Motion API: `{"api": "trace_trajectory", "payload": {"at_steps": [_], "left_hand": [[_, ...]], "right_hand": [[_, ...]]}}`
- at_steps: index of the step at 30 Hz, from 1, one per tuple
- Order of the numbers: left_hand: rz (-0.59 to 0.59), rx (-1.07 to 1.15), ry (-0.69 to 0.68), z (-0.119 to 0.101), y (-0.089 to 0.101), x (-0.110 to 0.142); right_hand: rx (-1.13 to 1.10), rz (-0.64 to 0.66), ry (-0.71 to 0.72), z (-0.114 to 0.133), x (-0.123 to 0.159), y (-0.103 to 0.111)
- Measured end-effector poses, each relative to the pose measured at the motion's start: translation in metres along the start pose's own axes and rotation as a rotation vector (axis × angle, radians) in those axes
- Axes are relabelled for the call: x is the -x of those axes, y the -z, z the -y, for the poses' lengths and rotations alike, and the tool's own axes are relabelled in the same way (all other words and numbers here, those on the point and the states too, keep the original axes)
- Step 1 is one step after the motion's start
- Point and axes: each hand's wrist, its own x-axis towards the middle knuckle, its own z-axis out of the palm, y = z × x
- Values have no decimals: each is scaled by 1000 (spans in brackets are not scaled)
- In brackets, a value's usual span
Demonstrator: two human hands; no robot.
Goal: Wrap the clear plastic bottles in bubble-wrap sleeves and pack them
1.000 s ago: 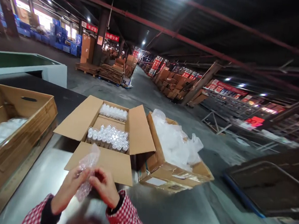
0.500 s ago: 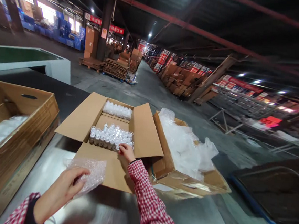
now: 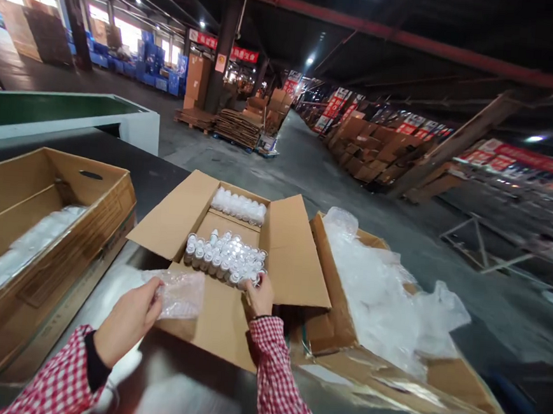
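Observation:
My left hand (image 3: 131, 317) is closed on the edge of a clear bubble-wrap bag (image 3: 181, 295), held over the near flap of an open cardboard box (image 3: 222, 321). Inside that box stand rows of small clear bottles with whitish tops (image 3: 219, 257), and a second row of white-topped bottles (image 3: 239, 205) lines the far end. With fingers curled, my right hand (image 3: 261, 294) grips a bottle at the near right corner of the group. Its fingers partly hide that bottle.
On the left, a carton (image 3: 99, 199) holds wrapped silvery-white packs (image 3: 29, 245). To the right, another carton (image 3: 334, 288) overflows with bubble-wrap bags (image 3: 370, 291). A metal tabletop (image 3: 185, 397) lies beneath. Farther off are a green-topped conveyor (image 3: 49, 109) and stacked flattened cardboard (image 3: 239, 127).
The view has swung left, so everything sits farther right. My left hand has lifted the bag slightly and turned it. My right hand stays at the near right corner, fingers now curled around a bottle.

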Motion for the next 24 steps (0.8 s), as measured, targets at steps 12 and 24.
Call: {"api": "trace_trajectory", "payload": {"at_steps": [12, 24], "left_hand": [[-62, 168, -67, -21, -6, 10], [38, 458, -234, -30, -18, 44]], "right_hand": [[-710, 229, 525, 79, 158, 35], [-121, 518, 921, 87, 189, -3]]}}
